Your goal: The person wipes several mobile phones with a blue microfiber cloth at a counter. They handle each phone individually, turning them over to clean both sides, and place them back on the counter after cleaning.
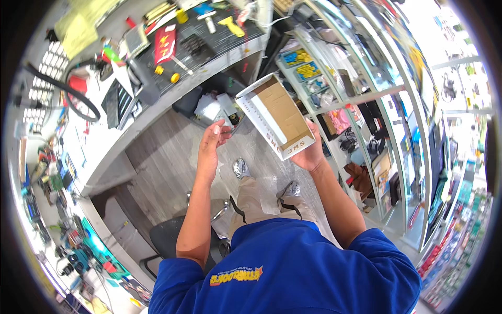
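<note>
A shallow open cardboard box (285, 120), white outside and brown inside, is tilted in front of me. My right hand (310, 152) grips its near right corner, with some fingers hidden behind the box wall. No contents show in the part of the box I can see. My left hand (211, 140) is held apart from the box, on its left, holding nothing, its thumb and fingers loosely parted. Beyond that hand, a dark bin (184, 104) stands on the floor with white papers and small boxes (212, 109) inside.
A workbench (151, 99) curves along the left and far side, carrying tools, a red packet (165, 44) and a yellow-handled tool (231, 26). Glass-fronted shelves (361, 99) with trays of small parts line the right. A black chair (170, 235) is at my left, over a wood-look floor (167, 152).
</note>
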The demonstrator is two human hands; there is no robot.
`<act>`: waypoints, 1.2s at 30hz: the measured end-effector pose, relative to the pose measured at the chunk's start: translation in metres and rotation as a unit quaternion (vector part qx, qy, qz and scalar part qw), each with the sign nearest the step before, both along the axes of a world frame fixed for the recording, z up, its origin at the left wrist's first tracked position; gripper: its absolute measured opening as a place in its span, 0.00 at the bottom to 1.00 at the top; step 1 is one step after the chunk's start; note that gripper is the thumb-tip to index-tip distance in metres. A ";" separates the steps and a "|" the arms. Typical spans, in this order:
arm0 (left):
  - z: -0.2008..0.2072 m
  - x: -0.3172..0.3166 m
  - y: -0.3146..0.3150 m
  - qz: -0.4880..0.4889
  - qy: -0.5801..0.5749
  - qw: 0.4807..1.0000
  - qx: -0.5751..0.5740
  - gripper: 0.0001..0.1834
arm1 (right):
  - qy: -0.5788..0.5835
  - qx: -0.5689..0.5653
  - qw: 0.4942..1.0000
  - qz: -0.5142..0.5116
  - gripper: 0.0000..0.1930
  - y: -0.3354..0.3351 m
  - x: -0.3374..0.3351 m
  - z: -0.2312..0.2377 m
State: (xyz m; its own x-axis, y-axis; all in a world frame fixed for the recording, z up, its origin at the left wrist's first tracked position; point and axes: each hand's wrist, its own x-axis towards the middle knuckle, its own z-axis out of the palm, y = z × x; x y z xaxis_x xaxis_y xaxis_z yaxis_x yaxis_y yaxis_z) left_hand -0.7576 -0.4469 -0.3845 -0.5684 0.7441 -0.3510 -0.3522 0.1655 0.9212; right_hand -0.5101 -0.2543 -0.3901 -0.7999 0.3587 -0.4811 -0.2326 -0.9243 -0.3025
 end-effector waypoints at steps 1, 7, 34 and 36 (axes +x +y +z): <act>0.024 0.010 0.014 -0.013 0.020 0.999 0.023 0.36 | 0.014 -0.004 1.000 -0.006 0.39 -0.003 0.012 0.009; 0.116 0.127 0.067 -0.090 0.079 0.982 0.149 0.56 | 0.158 -0.013 0.987 -0.037 0.39 -0.007 0.103 0.037; 0.347 0.293 0.502 -0.196 0.577 0.775 0.169 0.30 | -0.368 0.490 0.735 -0.290 0.22 0.050 0.521 0.259; 0.368 0.318 0.542 -0.222 0.564 0.793 0.054 0.29 | -0.419 0.486 0.698 -0.319 0.22 0.059 0.536 0.266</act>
State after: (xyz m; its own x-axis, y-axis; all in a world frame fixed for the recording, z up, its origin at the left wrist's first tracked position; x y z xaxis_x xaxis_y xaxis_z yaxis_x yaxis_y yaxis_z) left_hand -0.4394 0.0954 -0.0165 -0.1480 0.9501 0.2746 0.7779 -0.0596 0.6256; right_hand 0.0257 -0.1956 -0.1239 0.0867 0.9956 0.0351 0.1318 0.0235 -0.9910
